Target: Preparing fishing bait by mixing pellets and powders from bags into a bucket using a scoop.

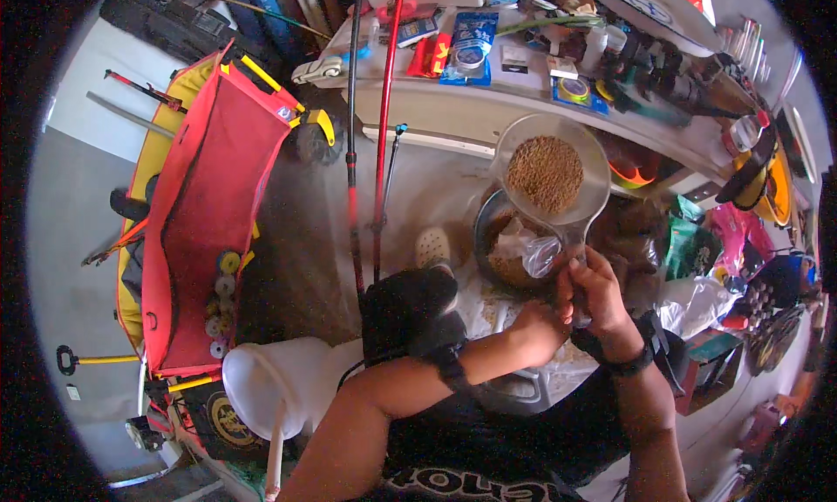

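Note:
A translucent plastic scoop (595, 175) with a heap of brown grain or pellets (546, 173) is held up before me. My right hand (598, 292) is shut around its handle. Beside it, lower on the handle, my left hand (541, 332) is also closed; its fingertips are partly hidden. Under the scoop stands a dark round bucket (484, 253), partly covered from view. Similar brown grain lies in the bucket, with a crumpled clear plastic bag (541, 255) on top.
A red and yellow folding wagon (216, 194) stands at left, near a white bucket (252, 384). Two upright poles (386, 109) rise before the cluttered table (418, 103). Packets and bags (693, 247) crowd the right side. My shoe (433, 247) is beside the dark bucket.

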Available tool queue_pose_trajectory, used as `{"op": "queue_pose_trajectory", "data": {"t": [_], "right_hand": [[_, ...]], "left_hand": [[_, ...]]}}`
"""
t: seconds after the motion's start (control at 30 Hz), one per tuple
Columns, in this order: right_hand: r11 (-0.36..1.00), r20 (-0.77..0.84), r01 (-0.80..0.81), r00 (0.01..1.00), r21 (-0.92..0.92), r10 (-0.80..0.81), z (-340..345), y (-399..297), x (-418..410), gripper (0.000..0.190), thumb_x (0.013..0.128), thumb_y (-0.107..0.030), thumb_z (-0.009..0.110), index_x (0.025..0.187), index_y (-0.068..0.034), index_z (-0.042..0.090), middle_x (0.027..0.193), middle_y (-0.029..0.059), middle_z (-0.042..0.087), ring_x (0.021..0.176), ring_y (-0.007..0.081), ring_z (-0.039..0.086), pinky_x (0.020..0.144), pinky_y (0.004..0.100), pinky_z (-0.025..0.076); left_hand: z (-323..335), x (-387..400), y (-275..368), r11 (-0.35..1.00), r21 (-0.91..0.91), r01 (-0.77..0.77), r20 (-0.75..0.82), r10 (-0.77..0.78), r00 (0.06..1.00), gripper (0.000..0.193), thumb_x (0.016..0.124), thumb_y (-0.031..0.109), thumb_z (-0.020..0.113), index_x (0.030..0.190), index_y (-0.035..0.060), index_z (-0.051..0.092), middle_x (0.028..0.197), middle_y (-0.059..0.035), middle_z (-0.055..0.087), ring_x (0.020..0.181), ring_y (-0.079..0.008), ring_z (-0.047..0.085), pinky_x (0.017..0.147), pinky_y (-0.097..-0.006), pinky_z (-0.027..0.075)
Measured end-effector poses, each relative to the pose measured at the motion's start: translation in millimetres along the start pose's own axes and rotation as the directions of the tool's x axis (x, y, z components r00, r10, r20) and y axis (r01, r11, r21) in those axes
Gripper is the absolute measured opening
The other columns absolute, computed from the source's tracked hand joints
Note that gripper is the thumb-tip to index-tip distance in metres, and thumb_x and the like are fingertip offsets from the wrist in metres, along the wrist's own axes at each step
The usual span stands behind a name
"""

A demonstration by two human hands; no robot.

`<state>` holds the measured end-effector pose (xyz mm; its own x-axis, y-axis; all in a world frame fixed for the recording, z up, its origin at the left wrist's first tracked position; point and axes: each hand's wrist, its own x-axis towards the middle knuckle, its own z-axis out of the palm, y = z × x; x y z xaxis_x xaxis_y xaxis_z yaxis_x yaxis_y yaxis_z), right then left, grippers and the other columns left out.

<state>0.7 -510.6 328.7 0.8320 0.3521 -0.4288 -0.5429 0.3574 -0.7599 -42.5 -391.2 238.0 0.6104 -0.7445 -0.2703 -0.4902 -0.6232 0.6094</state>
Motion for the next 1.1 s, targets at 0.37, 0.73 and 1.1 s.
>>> {"op": "queue_pose_trajectory", "data": {"t": [0.37,0.73,1.1], "right_hand": [[0.992,-0.135,0.107,0.986,0.073,-0.097,-9,9,4,0.024,0.092,-0.021,0.046,0.103,0.000,0.047,0.062,0.0062,0.049,0.040,0.0163,0.047,0.036,0.0271,0.043],[0.943,-0.081,0.329,0.943,0.055,-0.324,-5,-3,0,0.030,0.088,-0.025,0.054,0.104,0.000,0.047,0.059,0.0065,0.046,0.037,0.0162,0.047,0.031,0.0279,0.041],[0.945,-0.174,0.320,0.929,-0.066,-0.327,-6,-13,-5,0.024,0.090,-0.020,0.048,0.103,0.000,0.048,0.058,0.0061,0.048,0.037,0.0157,0.044,0.033,0.0267,0.039]], "left_hand": [[-28,-15,9,0.972,0.202,-0.122,-0.176,0.159,0.972,0.019,0.074,0.011,0.052,0.086,0.0004,0.063,0.090,-0.0216,0.062,0.090,-0.0313,0.061,0.074,-0.0411,0.051],[-9,-2,2,0.950,0.303,-0.078,0.155,0.032,0.987,0.024,0.068,0.013,0.063,0.092,0.0102,0.068,0.084,-0.0074,0.067,0.080,-0.0231,0.066,0.064,-0.0357,0.049],[9,2,0,0.971,0.238,-0.014,-0.031,0.022,0.999,0.066,0.067,0.014,0.064,0.126,-0.0067,0.042,0.080,-0.0110,0.068,0.076,-0.0271,0.065,0.070,-0.0367,0.047]]}}
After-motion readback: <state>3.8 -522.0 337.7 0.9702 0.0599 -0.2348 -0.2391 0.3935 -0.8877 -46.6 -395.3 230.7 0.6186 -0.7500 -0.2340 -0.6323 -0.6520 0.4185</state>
